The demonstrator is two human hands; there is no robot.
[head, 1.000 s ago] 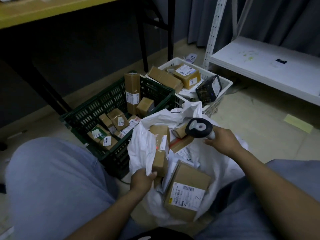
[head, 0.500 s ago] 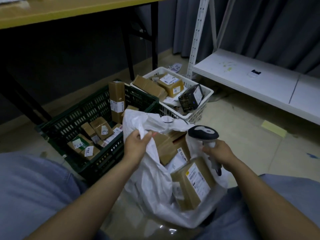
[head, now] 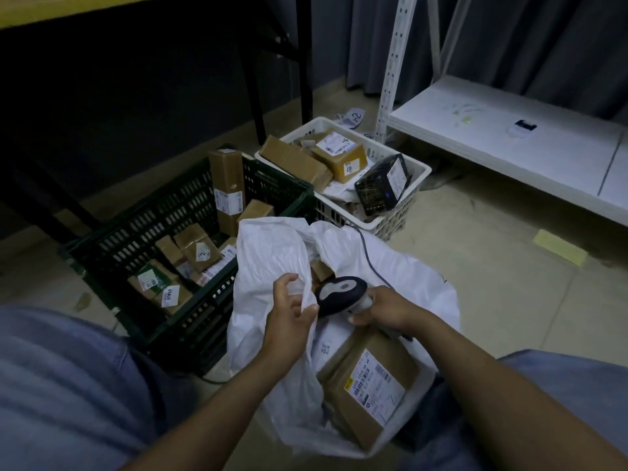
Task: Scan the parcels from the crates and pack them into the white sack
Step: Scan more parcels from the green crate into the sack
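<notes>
The white sack (head: 272, 256) lies open on the floor between my knees. A large brown parcel (head: 368, 385) with a barcode label sits in its mouth. My left hand (head: 289, 312) pinches the sack's left rim. My right hand (head: 384, 305) grips a black and grey barcode scanner (head: 341, 294) over the sack's opening. The dark green crate (head: 163, 229) to the left holds several small brown parcels and one tall upright box (head: 227, 190). Behind it, the white crate (head: 394, 212) holds brown parcels and a black parcel (head: 382, 185).
A white metal shelf (head: 503, 130) runs along the right, low over the floor. A black table leg (head: 306, 56) stands behind the crates, under a yellow tabletop. The scanner's cable trails across the sack. A yellow strip (head: 559, 247) lies on the floor at right.
My left hand let go of a slim brown parcel in the sack and then took hold of the sack's rim. My right hand brought the scanner lower, toward the left hand.
</notes>
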